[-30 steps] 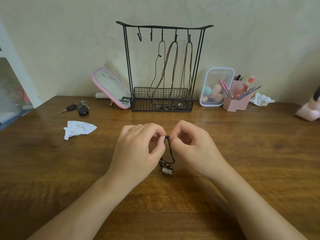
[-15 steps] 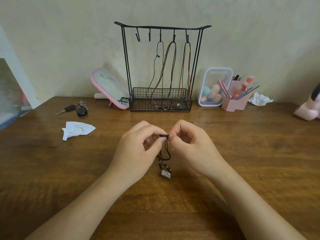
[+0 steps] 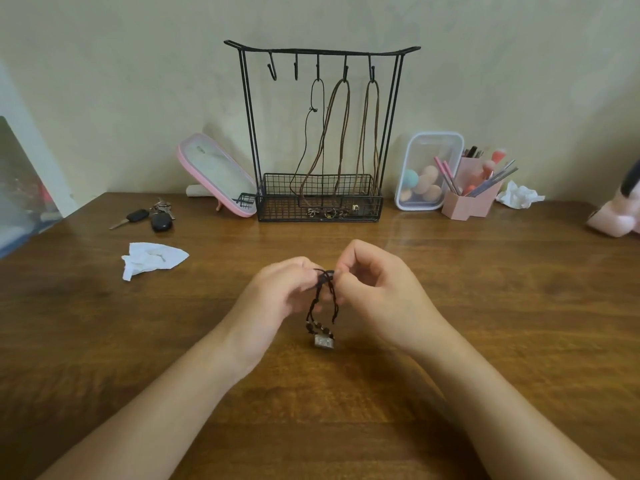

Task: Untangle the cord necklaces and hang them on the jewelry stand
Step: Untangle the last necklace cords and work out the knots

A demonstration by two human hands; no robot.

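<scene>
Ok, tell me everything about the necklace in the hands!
The necklace is a thin, dark cord, bunched in tangled loops. Small brown beads and a silvery square pendant hang lowest, at or just above the table. The left hand and right hand pinch its top, holding it up.

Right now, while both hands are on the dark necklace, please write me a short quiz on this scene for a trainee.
1. True or false: the left hand and the right hand both pinch the dark cord necklace.
2. Which lies on the table, left of the jewelry stand? A) scissors B) car keys C) a cup
3. How many hooks of the stand carry nothing?
Key: 1 true; 2 B; 3 two.
</scene>
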